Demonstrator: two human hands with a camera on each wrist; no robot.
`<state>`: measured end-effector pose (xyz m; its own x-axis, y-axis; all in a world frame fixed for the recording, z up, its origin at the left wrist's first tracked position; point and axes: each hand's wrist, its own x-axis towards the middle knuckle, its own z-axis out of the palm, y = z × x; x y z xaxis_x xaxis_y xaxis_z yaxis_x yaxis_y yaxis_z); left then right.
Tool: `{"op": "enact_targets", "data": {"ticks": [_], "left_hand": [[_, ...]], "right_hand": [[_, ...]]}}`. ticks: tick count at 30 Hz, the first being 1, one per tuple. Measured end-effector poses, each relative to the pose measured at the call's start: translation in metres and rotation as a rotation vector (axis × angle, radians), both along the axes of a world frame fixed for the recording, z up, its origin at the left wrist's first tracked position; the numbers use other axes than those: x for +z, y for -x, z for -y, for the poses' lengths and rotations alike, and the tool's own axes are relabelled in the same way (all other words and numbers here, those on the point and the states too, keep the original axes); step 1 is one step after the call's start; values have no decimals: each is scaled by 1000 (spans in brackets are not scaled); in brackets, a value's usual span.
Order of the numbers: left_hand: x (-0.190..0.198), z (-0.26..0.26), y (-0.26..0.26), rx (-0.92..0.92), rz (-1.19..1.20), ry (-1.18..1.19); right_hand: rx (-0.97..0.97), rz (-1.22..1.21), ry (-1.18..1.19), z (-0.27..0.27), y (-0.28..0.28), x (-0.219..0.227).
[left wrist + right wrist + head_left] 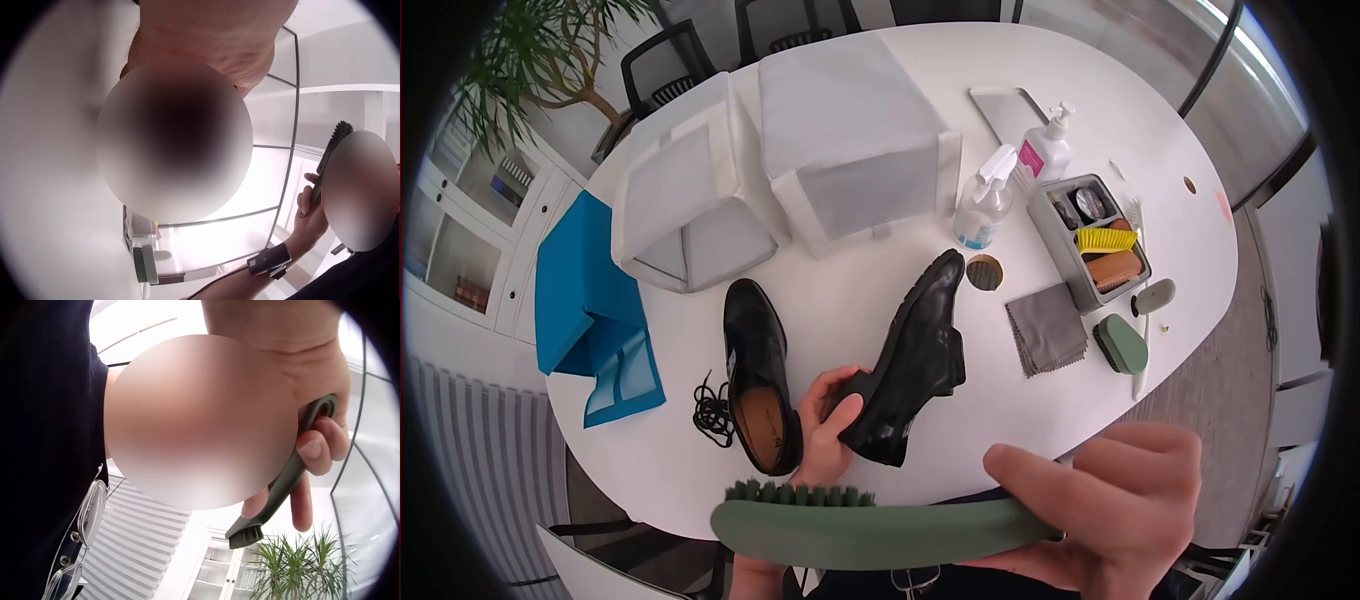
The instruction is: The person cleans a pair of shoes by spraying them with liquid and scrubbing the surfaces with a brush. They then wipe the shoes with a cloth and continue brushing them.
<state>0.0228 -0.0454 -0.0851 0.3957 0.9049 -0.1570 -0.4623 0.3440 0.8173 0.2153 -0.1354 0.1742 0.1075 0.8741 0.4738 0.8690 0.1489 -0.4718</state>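
My left hand (826,436) grips a black leather shoe (912,350) by its heel end, toe pointing away and the shoe turned on its side. Close to the camera, my right hand (1135,495) holds a green-handled brush (880,533) with short dark bristles at its far end, facing up and away. That brush (281,490) also shows in the right wrist view, fingers wrapped around its handle. A second black shoe (752,345) lies left of my left hand with its tan insole showing. Beside it is a bundle of black laces (713,412). A blurred disc hides much of both wrist views.
Two white fabric boxes (850,110) and a blue folded box (590,290) stand at the back and left. To the right are a spray bottle (983,205), pump bottle (1048,145), grey tray of brushes and tins (1065,245), grey cloth (1047,328) and green-backed brush (1122,343).
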Motion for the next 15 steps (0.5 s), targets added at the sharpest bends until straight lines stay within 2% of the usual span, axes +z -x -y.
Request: {"op": "enact_targets", "data": {"ticks": [2,4,6,15], "left_hand": [[1,0,0,5,4,1],[2,0,-1,4,13,8],[5,0,0,-5,-24,3],[7,0,-1,3,-25,1]], "right_hand": [[55,40,29,3,-4,0],[28,4,36,0,-3,14],[133,169,255,2,-11,19],[76,55,258,-3,2,21]]}}
